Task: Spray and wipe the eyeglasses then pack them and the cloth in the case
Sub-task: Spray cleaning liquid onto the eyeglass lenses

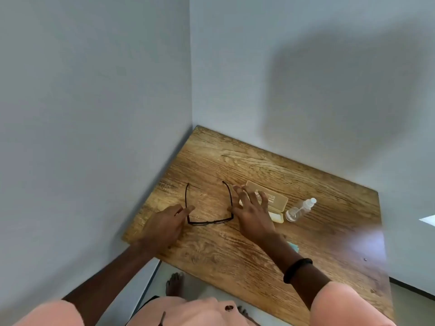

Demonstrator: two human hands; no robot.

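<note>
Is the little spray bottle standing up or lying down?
Lying down. The spray bottle rests on its side on the table, beside the case.
</note>
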